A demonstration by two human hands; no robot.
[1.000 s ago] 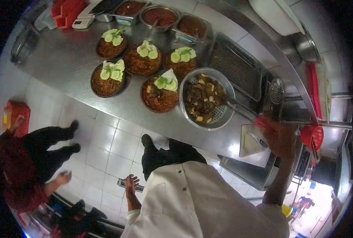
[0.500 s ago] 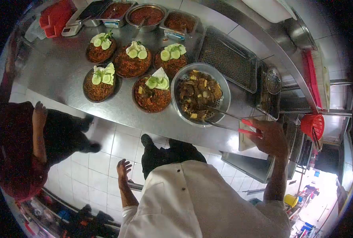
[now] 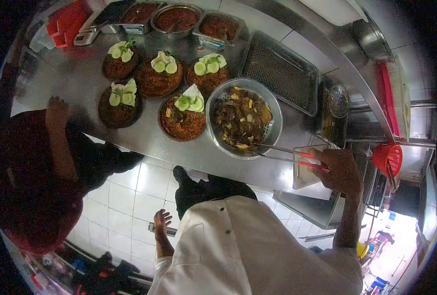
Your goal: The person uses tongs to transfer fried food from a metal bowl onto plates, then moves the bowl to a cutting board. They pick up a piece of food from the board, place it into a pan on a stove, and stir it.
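My right hand (image 3: 337, 171) is closed round the red handles of metal tongs (image 3: 280, 152). The tong tips reach into a perforated metal bowl (image 3: 279, 120) of dark brown cooked pieces with yellowish bits (image 3: 240, 118). My left hand (image 3: 163, 221) hangs beside my body over the floor, fingers apart, holding nothing. Left of the bowl stands a round dark dish of red sauce (image 3: 181, 129) topped with cucumber slices and a pale leaf (image 3: 191, 101). Several similar dishes (image 3: 159, 81) are grouped behind and left of it.
Along the back stand metal containers of red sauce (image 3: 176, 18), a scale (image 3: 87, 34), red bins (image 3: 66, 24) and a wire-mesh tray (image 3: 282, 69). A white board (image 3: 304, 174) lies by my right hand. Another person in dark red (image 3: 36, 182) stands at the left, near the counter (image 3: 145, 132).
The other person has come closer to the counter and raised a hand toward it. My left hand has moved slightly right and down. The tongs have shifted a little toward the bowl's near side.
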